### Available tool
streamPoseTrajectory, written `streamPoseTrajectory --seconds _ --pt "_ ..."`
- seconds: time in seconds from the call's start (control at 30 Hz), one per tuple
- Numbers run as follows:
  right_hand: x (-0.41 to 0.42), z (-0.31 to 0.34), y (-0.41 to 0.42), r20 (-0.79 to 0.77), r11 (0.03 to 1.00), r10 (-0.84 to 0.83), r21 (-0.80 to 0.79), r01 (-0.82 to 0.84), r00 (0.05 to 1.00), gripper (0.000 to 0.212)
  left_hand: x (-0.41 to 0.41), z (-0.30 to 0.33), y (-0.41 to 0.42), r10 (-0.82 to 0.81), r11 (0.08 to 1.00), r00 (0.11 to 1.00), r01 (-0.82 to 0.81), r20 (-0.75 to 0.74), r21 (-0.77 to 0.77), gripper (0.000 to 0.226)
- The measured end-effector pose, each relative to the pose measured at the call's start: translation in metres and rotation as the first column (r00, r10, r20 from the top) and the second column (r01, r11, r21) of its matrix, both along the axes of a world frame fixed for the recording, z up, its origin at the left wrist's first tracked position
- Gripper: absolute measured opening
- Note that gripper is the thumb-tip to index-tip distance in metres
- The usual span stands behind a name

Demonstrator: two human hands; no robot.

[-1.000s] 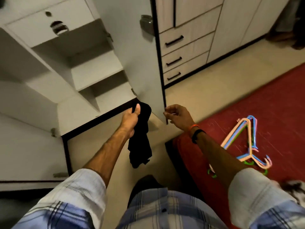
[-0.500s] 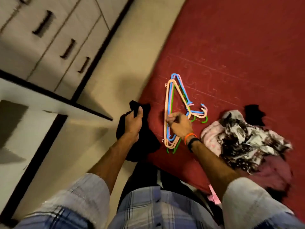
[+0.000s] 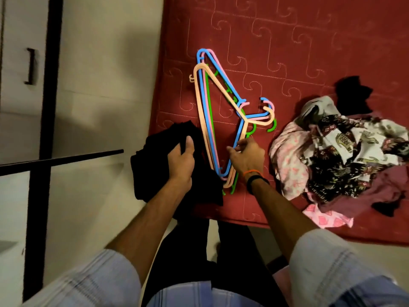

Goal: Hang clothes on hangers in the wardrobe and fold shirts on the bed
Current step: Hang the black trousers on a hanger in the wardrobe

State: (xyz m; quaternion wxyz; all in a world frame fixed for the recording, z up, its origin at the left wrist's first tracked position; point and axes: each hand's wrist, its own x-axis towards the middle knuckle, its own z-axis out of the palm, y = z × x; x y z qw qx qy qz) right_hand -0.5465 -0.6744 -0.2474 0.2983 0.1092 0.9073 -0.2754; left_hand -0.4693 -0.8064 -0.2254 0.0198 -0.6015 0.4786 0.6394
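My left hand (image 3: pixel 181 159) grips a bunched black garment (image 3: pixel 155 156) at the near left corner of the red bed (image 3: pixel 287 52). A stack of plastic hangers (image 3: pixel 208 111), peach, blue, pink and green, lies flat on the bed just right of it. My right hand (image 3: pixel 246 156) hovers at the lower arm of the stack, fingers curled with the tips at the hangers; whether they pinch one I cannot tell. A heap of clothes (image 3: pixel 336 149), pink, patterned black-and-white and maroon, lies on the bed to the right.
The wardrobe (image 3: pixel 22 63) with a black drawer handle and black trim stands at the left, and the edge of its open door (image 3: pixel 62 159) juts in at mid-left. Pale floor (image 3: pixel 106 85) runs between wardrobe and bed. A second black garment (image 3: pixel 352 96) lies beyond the heap.
My view has swung from the open wardrobe down to the bed. My left hand carried the black garment to the bed's corner, and my right hand left the door and reached the hangers.
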Motion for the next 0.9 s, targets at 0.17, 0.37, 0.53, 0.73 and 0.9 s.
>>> streamPoseTrajectory --seconds 0.17,0.37,0.53,0.73,0.9 --pt "-0.006 -0.015 -0.016 -0.061 0.989 0.005 0.149 0.004 0.998 0.045 -0.011 -0.008 -0.003 -0.040 0.999 0.999 0.040 0.007 0.031 0.020" --pt "-0.011 -0.011 -0.019 -0.058 0.977 -0.080 0.195 0.090 0.995 0.026 -0.013 -0.014 -0.005 -0.060 0.998 0.998 0.060 0.006 0.019 0.019" --pt "-0.009 -0.015 -0.012 -0.114 0.985 -0.059 0.153 0.076 0.992 0.034 -0.012 -0.013 -0.002 -0.058 0.998 0.998 0.058 0.019 0.023 0.039" --pt "-0.025 -0.030 -0.004 -0.030 0.968 -0.201 0.144 0.204 0.979 0.042 -0.014 -0.016 -0.002 -0.049 0.999 0.998 0.048 0.029 0.018 0.037" --pt "-0.021 -0.034 0.001 -0.035 0.977 -0.184 0.107 0.187 0.982 0.038 -0.017 -0.019 0.001 -0.046 0.999 0.998 0.045 0.045 0.026 0.040"
